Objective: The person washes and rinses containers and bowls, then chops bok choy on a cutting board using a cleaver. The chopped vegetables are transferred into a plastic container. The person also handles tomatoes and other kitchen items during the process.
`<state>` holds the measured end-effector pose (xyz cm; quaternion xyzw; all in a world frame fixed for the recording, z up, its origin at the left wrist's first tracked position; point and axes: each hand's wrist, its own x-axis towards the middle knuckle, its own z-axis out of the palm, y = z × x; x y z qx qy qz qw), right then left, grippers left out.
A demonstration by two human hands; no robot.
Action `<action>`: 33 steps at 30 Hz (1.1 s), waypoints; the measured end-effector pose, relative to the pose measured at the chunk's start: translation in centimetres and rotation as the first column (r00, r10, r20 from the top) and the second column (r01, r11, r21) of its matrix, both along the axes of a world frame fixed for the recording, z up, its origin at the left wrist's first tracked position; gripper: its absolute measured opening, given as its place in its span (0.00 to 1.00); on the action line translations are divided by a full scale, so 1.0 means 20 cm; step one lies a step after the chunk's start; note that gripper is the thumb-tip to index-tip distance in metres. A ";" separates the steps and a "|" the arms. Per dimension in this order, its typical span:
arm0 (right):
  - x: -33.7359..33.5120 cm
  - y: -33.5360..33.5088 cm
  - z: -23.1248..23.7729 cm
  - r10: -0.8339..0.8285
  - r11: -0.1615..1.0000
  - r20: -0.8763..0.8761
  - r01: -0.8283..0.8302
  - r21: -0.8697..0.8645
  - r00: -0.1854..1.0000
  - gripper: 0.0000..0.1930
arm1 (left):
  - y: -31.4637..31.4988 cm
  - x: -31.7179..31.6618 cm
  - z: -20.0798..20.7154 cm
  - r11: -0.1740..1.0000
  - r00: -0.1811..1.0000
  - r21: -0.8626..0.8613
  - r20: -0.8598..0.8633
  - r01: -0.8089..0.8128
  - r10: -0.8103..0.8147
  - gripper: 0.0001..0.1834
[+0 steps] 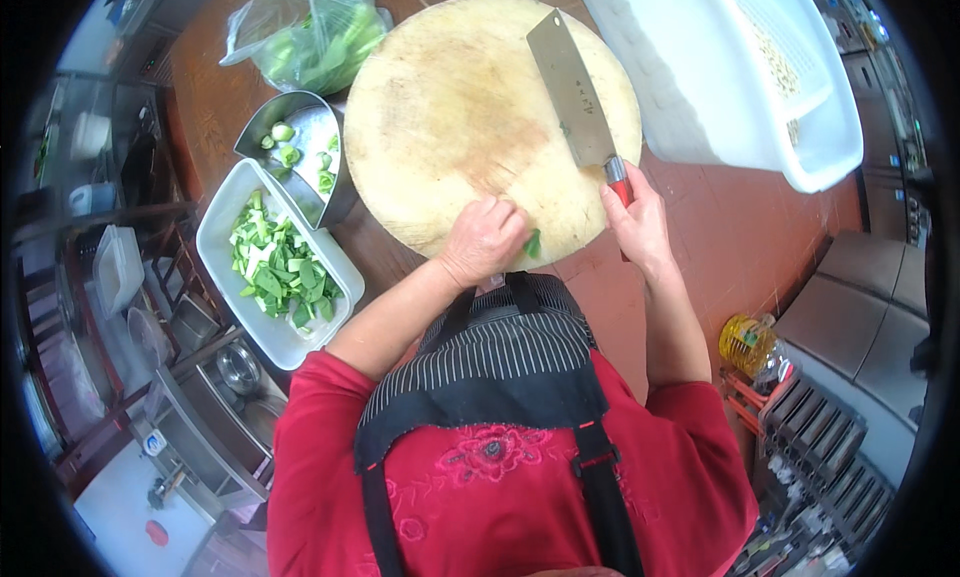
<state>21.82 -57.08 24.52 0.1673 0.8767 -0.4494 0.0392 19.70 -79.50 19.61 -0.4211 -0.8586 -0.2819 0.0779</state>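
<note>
My right hand (pixel 640 222) is wrapped round the red-and-black handle of a cleaver (pixel 572 87). The wide blade lies over the right side of a round wooden chopping board (pixel 430 97), pointing away from me. At the board's near edge, my left hand (pixel 487 239) is closed, fingers curled down. A small green leaf piece (pixel 532 244) shows right at its fingertips, partly hidden by them. To the left stands a pale plastic tub (pixel 345 269) of chopped leafy greens (pixel 280 267). Beyond it, a metal container (pixel 330 192) with a straight divider holds cut stem ends (pixel 285 147).
A clear plastic bag (pixel 300 32) of whole greens lies at the far left, beside the board. A large white plastic bin (pixel 690 87) stands to the right, with a basket of pale bits (pixel 775 67) in it. A yellow oil bottle (pixel 745 342) is lower right.
</note>
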 end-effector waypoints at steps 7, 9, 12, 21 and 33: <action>-0.15 -0.16 -0.06 0.277 0.815 -0.139 -0.156 0.558 0.951 0.19 | 0.05 0.08 -0.06 0.990 0.988 0.057 0.075 0.131 -0.135 0.09; -0.16 -0.20 -0.08 0.291 0.770 -0.121 -0.157 0.618 0.949 0.20 | 0.00 0.08 -0.07 0.992 0.995 0.092 0.050 0.085 -0.090 0.07; -0.16 -0.26 -0.13 0.356 0.713 -0.116 -0.189 0.675 0.927 0.20 | -0.18 0.08 -0.03 0.990 0.996 0.117 0.066 -0.074 0.067 0.06; -0.03 -0.32 -0.12 0.378 0.752 -0.400 -0.025 0.659 0.835 0.15 | -1.16 0.26 0.21 0.554 0.595 -0.294 -0.065 -0.779 0.801 0.15; 1.15 0.07 -0.89 -0.664 0.748 0.071 0.658 0.087 0.744 0.11 | -0.54 0.42 0.18 0.999 0.995 0.016 0.090 -0.047 0.045 0.23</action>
